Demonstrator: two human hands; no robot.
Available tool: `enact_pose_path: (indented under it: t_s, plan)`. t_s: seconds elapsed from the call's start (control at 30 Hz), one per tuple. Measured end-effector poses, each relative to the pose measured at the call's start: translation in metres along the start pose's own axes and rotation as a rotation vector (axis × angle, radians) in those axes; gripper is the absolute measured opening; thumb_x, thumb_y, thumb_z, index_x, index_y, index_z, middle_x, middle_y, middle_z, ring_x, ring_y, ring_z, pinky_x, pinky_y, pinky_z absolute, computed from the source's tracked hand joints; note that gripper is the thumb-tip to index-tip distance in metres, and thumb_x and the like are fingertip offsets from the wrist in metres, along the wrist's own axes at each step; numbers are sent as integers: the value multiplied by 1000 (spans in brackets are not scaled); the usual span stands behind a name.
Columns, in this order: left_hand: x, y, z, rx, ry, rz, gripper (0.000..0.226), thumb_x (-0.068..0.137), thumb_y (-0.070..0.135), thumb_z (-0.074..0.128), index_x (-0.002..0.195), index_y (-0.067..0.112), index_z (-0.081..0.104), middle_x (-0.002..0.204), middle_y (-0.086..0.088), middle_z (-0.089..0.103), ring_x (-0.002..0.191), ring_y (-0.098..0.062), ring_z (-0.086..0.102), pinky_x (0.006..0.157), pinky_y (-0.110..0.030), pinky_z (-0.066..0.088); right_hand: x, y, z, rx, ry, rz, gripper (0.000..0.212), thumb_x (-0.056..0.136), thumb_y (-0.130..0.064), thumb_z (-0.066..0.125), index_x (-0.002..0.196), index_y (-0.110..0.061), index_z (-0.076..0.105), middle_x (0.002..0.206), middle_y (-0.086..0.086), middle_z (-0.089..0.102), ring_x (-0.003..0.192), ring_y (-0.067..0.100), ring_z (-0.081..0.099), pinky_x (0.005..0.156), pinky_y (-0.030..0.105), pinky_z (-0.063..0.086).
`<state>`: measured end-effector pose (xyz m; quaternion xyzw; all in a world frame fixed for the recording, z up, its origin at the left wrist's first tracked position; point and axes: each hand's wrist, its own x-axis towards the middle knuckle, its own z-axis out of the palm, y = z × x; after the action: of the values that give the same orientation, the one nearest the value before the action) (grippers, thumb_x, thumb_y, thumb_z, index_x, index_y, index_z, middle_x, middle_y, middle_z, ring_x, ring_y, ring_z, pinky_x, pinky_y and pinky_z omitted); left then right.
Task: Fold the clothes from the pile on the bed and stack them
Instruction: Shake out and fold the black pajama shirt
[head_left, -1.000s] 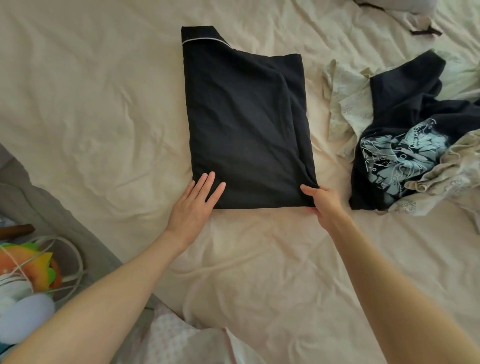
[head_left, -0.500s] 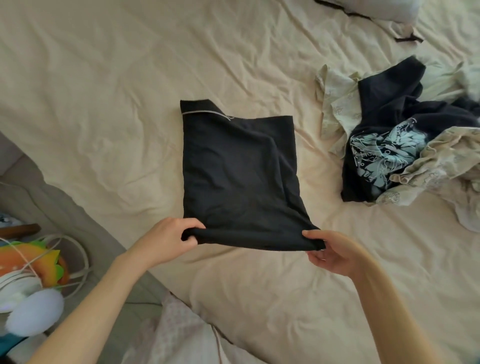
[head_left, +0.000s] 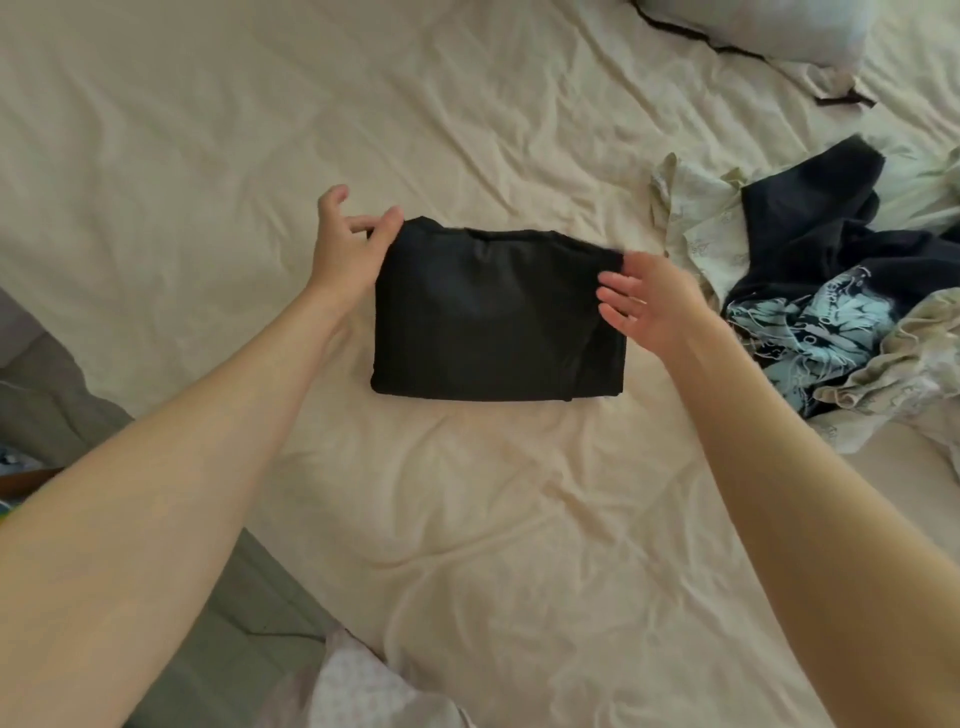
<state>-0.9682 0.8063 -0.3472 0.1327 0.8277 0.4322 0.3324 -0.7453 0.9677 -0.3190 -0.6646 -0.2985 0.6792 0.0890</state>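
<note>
A black garment (head_left: 493, 317) lies folded into a compact rectangle in the middle of the cream bed sheet (head_left: 467, 519). My left hand (head_left: 353, 244) is at its far left corner, with the thumb and a finger pinching the fabric there and the other fingers lifted. My right hand (head_left: 649, 306) hovers at the far right corner, palm showing and fingers spread; it is blurred and holds nothing. The pile of unfolded clothes lies to the right: a dark blue shirt with a pale blue print (head_left: 810, 322) tangled among cream garments (head_left: 696, 208).
A white pillow (head_left: 779, 31) lies at the top right corner. The bed's edge runs diagonally at the lower left, with grey floor (head_left: 234, 649) beyond it. A pale patterned fabric (head_left: 363, 691) shows at the bottom edge.
Both hands lifted the garment's near edge and carried it over to the far edge, halving it. My right hand has let go and opened.
</note>
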Motion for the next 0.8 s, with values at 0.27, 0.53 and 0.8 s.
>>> enact_pose_path:
  t_s: [0.27,0.53,0.8]
  plan:
    - [-33,-68,16,326,-108,-133,47,91,51,49,119,14,50,111,-2,58,103,-22,56,76,-28,44,19,75,34,-1294,39,-1021,52,98,-39,39,147,-24,31,156,4,25,146,24,12,117,48,8]
    - [-42,-89,23,438,45,-150,43,95,50,41,100,8,51,93,-2,54,88,-22,53,74,-34,43,65,106,45,-1747,-5,-1034,60,96,-57,24,151,-33,12,160,3,10,147,27,5,116,55,-2]
    - [-15,-76,10,170,47,-275,59,87,58,50,128,16,44,116,6,51,102,-13,51,86,-30,46,43,92,25,-1232,239,-1041,46,95,-38,49,135,-16,51,145,8,43,139,25,32,117,47,14]
